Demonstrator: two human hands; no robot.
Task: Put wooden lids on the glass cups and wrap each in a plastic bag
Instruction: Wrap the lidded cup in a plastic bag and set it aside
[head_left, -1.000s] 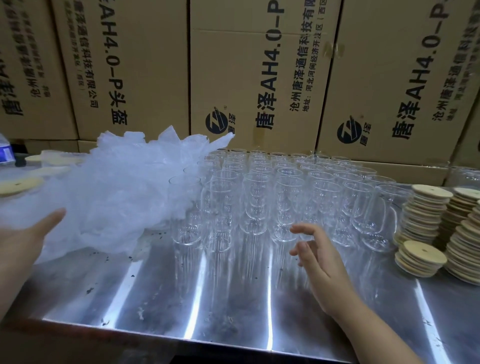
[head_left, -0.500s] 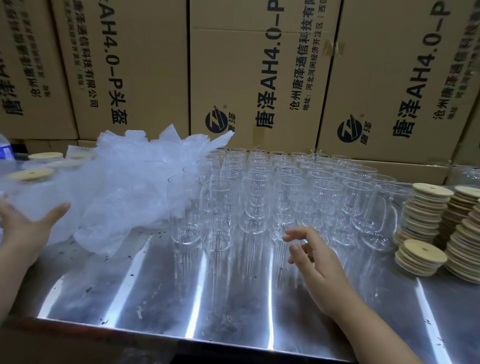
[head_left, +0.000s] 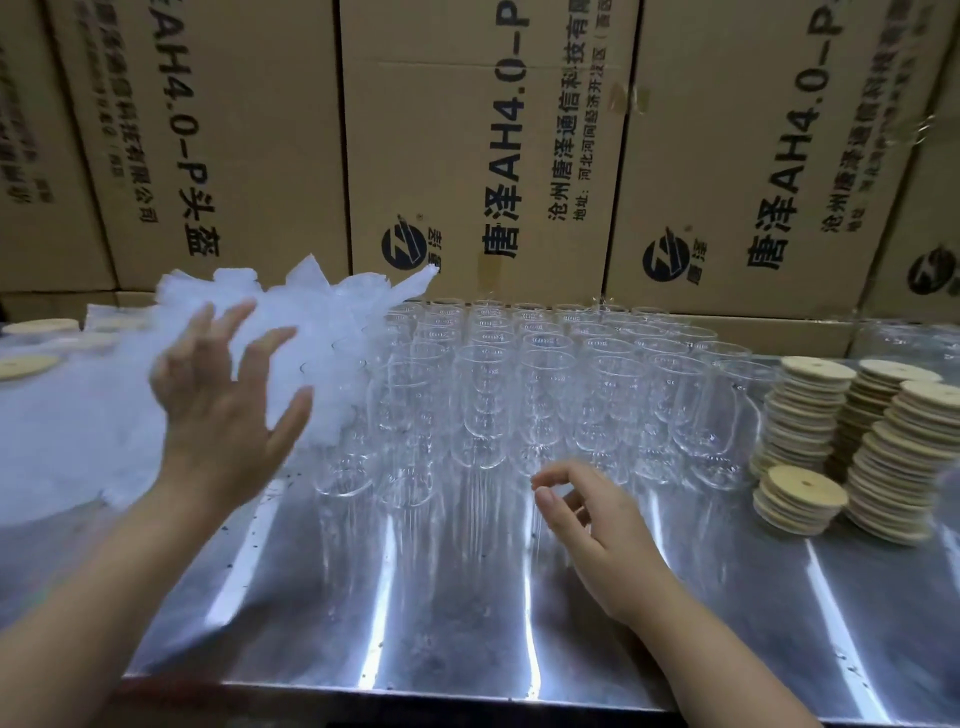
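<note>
The fingers of the left hand (head_left: 223, 410) were spread wide and held nothing; they were raised in front of the heap of plastic bags (head_left: 104, 415), and whether they touched it could not be told through the blur. The fingers of the right hand (head_left: 597, 535) were loosely curled, thumb and forefinger close together but closed on nothing, and were held above the steel counter (head_left: 467, 623) just in front of the nearest glass cups (head_left: 519, 395). The cups were seen massed in close rows from the middle of the counter back to its rear edge, all open-mouthed and unlidded as far as could be made out. The wooden lids (head_left: 810, 410) were piled in several stacks toward the right edge of the counter, with one short stack (head_left: 800, 499) set nearest the front. The bags were heaped at the left side, partly draped against the leftmost cups. Near the left rear corner, a few lidded cups (head_left: 31, 364) could be made out behind and under the plastic, which suggested that a small number had been finished and set aside; their wrapping could not be confirmed. The task was judged to be at an early stage: dozens of cups remained to be lidded and bagged. A wall of printed cardboard boxes (head_left: 467, 156) was stacked behind the rear edge.
</note>
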